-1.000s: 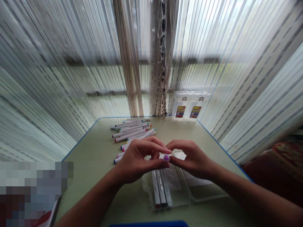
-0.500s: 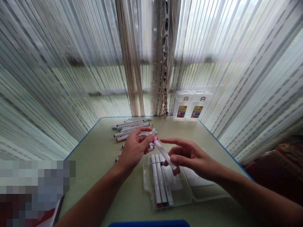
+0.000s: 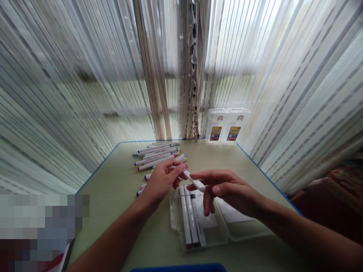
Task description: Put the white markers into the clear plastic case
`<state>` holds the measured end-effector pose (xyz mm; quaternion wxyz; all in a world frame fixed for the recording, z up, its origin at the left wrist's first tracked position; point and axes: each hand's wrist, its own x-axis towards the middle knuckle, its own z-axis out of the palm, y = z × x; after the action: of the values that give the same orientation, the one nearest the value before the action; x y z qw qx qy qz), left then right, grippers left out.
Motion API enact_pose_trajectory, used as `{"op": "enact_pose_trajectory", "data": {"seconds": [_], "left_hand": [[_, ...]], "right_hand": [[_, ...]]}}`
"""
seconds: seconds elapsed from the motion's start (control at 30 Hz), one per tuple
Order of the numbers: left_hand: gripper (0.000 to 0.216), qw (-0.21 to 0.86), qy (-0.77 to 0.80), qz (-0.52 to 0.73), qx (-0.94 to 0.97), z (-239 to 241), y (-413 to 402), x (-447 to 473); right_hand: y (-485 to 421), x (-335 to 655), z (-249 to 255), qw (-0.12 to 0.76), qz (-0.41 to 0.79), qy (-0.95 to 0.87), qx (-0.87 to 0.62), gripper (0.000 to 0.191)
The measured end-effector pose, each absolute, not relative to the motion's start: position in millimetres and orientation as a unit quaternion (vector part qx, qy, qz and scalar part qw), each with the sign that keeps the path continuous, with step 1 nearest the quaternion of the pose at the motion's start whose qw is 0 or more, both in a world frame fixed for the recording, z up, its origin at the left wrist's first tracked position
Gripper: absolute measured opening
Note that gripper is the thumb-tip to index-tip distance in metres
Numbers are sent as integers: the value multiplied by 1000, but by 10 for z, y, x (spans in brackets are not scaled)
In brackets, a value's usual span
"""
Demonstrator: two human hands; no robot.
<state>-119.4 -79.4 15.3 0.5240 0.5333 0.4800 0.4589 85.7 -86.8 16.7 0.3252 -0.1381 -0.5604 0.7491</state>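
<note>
The left grip pinches a white marker by its pink-capped end, between thumb and fingers, so the barrel slants down and across toward the right grip. That right grip is loosely spread, thumb apart from the fingers, with the marker's near end among its fingertips; whether they press on the barrel I cannot tell. Below both grips, an unfolded clear case lies on the desk, one half under the right grip's forearm. Three markers sit side by side in its left half, just below the gap between the grips. Beyond the left grip, and partly hidden by it, loose markers lie scattered in a pile. Farther off, beyond the right grip, two labelled cases stand upright by a string curtain at the desk's far edge
</note>
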Motion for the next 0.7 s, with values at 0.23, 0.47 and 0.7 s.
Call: {"op": "enact_pose_trajectory", "data": {"seconds": [0.23,0.47,0.7], "left_hand": [[30,556,478,428,528,149,-800,-1191],[32,568,475,401,539,143,-815,-1175],[33,571,472,407,534,157,-819,-1165]], "right_hand": [[-884,881,176,323,745,-570,-127,47],[-877,886,179,318,747,-571,-123,49],[-879,891,190,317,745,-572,-127,47]]}}
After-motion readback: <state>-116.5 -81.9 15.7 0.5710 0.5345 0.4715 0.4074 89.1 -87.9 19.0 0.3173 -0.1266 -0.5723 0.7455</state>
